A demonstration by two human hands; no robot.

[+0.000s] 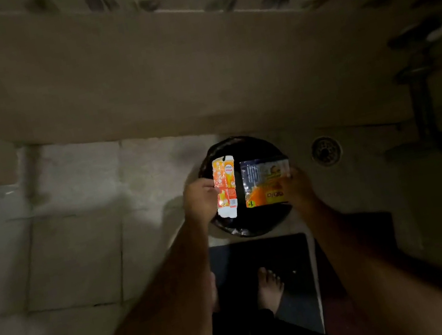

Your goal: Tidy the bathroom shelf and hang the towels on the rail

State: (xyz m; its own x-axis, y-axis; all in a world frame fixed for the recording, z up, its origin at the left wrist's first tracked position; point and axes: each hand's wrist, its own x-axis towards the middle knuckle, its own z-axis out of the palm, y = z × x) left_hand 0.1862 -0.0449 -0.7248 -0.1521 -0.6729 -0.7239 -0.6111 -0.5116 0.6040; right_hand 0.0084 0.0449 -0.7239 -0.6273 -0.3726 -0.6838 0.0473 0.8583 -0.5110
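Bin (253, 223): interior black, contents indiscernible; rim partly covered by both packets.
Orange-and-white carton (226, 187): print too small to read.
Orange sachet (265, 181): lettering blurred; right edge behind right hand (295, 186).
Wall fitting (424, 102): dark, form unclear.
Forearms: cut off at lower edge.

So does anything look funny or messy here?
Nothing is spilled or broken. The left hand holds a torn-open orange carton and the right hand a crumpled wrapper, both above the black bin. The room is very dark.
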